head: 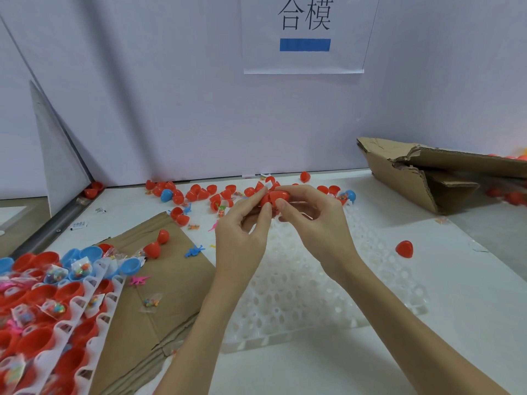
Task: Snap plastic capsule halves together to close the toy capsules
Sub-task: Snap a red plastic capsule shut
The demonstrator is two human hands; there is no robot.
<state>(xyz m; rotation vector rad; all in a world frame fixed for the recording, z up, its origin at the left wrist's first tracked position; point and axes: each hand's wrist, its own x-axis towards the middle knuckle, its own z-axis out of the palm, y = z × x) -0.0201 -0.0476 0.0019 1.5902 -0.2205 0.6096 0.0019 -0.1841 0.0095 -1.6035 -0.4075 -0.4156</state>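
Observation:
Both hands meet above the white table, holding one red capsule (pixel 274 197) between them. My left hand (pixel 244 223) pinches its left half with thumb and fingers. My right hand (pixel 313 212) grips its right half, thumb in front. The two red halves touch; I cannot tell whether they are fully snapped. Several loose red capsule halves (pixel 199 193) and a few blue ones (pixel 166 195) lie scattered along the back wall behind the hands.
A white tray (pixel 94 309) at the left holds red and blue halves with small toy packets. Flat cardboard (pixel 171 280) lies beside it. An empty white holed tray (pixel 313 295) sits under my forearms. A torn cardboard box (pixel 427 172) stands back right. One red capsule (pixel 404 248) lies alone at right.

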